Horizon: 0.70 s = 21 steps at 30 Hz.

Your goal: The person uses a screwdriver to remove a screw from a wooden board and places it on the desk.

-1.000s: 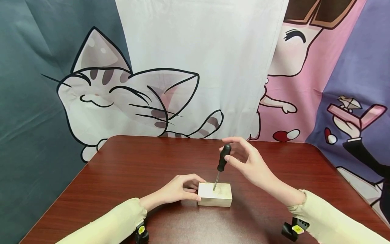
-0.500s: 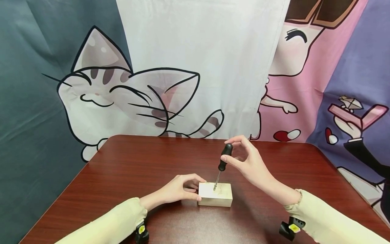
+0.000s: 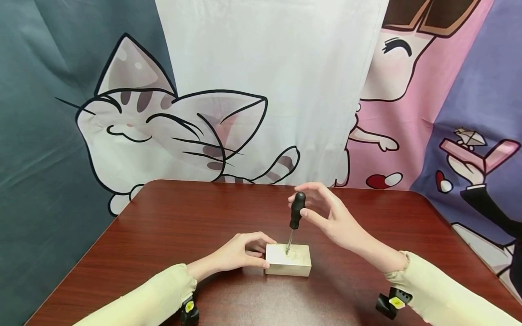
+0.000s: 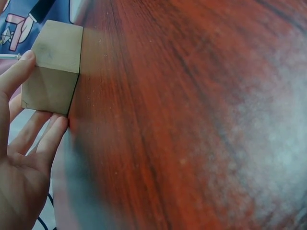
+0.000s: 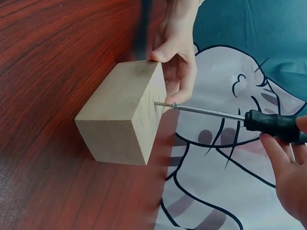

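Note:
A pale wooden block (image 3: 288, 270) lies on the table, and my left hand (image 3: 236, 251) grips its left end between thumb and fingers. In the right wrist view a screw (image 5: 164, 104) stands partly sunk in the block's top face. The tip of a screwdriver (image 5: 208, 111) with a black handle meets the screw's head. My right hand (image 3: 335, 222) holds that handle (image 3: 297, 211) between thumb and fingers, high above the block. The screwdriver stands nearly upright, leaning slightly right at the top. The left wrist view shows the thumb (image 4: 21, 69) and fingertips pressed against the block.
The reddish-brown wooden table (image 3: 195, 213) has rounded far corners. Behind it hangs a cloth backdrop (image 3: 269, 50) printed with a cartoon cat and figures. A small black camera (image 3: 392, 303) is worn at the right wrist, another (image 3: 189, 311) at the left.
The right hand's fingers shift right, then back left around the handle. The screwdriver's top now leans a little further left than half a second ago. The left hand and block stay still.

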Tool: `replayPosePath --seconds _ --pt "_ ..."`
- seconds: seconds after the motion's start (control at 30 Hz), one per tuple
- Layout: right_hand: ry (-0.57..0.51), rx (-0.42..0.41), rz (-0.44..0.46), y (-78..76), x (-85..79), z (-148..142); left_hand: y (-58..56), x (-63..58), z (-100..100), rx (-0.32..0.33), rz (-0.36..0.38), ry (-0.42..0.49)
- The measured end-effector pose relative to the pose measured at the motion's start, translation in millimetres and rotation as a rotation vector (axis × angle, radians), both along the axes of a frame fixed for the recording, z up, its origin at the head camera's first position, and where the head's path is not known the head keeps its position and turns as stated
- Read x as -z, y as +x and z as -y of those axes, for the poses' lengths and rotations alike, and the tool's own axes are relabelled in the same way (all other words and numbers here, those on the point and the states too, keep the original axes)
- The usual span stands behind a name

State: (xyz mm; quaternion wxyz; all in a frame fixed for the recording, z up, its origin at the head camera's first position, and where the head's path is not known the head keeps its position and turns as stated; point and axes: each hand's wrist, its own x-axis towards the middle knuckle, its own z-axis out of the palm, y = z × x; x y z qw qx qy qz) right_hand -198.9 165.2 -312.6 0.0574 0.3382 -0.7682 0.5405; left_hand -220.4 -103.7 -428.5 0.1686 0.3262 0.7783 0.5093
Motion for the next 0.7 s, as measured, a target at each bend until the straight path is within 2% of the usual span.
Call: replayPosePath --seconds 0.33,0.7 --pt "-0.042 0.132 0.009 -0.8 4.6 5.7 -0.6 -1.2 -0.5 -0.001 -0.010 -0.002" --pt "-0.059 0.085 0.063 0.2 1.4 -0.3 0.0 -2.4 0.0 -0.001 0.000 -0.010"
